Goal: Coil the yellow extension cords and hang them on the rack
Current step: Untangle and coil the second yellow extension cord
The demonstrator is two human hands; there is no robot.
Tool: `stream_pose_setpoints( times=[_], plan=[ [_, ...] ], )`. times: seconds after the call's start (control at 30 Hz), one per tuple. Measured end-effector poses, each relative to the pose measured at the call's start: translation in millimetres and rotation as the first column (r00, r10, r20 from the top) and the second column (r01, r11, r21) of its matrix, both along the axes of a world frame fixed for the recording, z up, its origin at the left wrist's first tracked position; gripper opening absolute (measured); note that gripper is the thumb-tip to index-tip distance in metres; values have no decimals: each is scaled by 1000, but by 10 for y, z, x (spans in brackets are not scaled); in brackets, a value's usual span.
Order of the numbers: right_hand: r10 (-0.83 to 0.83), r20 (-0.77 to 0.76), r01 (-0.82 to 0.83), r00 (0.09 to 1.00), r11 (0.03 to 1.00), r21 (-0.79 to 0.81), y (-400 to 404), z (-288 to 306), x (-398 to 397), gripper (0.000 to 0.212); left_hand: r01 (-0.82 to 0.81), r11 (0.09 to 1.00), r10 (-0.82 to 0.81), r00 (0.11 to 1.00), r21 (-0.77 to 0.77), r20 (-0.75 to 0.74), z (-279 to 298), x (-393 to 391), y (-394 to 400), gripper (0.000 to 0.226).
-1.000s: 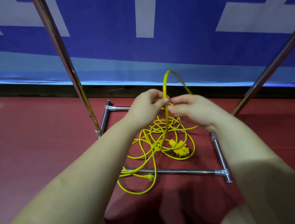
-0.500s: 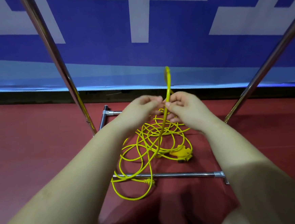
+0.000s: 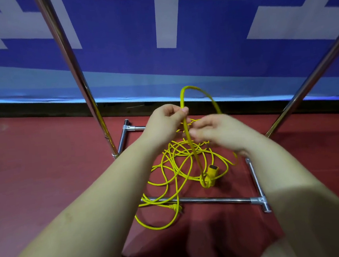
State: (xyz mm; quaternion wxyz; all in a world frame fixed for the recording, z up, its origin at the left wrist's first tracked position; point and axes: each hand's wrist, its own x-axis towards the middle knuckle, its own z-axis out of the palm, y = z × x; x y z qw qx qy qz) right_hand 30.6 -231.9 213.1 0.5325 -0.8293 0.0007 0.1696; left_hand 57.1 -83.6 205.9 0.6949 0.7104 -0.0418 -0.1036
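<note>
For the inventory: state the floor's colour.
Dark red floor, shown best in the head view.

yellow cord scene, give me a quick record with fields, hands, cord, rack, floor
left hand: pinches the yellow cord below a raised loop
right hand: blurred, at the same strand; grip unclear
cord pile: loose tangle on the red floor, not yet coiled
socket end: lies in the pile
rack: chrome base bars around the pile, one strand crossing the near bar
</note>
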Motion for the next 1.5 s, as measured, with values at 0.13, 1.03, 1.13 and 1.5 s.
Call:
stream_pose_setpoints(
  times=[0.13, 1.03, 1.13, 1.5],
  plan=[
    [117, 100, -96, 988, 977, -191, 46, -48, -2, 17, -126, 983, 115, 990, -131, -86, 50, 41, 18, 18],
    [-119, 27, 113, 993, 981, 160, 39, -43, 44, 16, 152, 981, -154, 988, 118, 10, -33, 3, 72, 9],
    [47, -20, -47, 999, 999, -11, 79, -151, 24, 13, 77, 997, -78, 995, -17, -66, -8, 42, 94, 10],
    [38, 186, 0, 982, 980, -200, 79, -150, 73, 8, -18, 971, -8, 994, -240, -106, 85, 120, 164, 19]
  ],
)
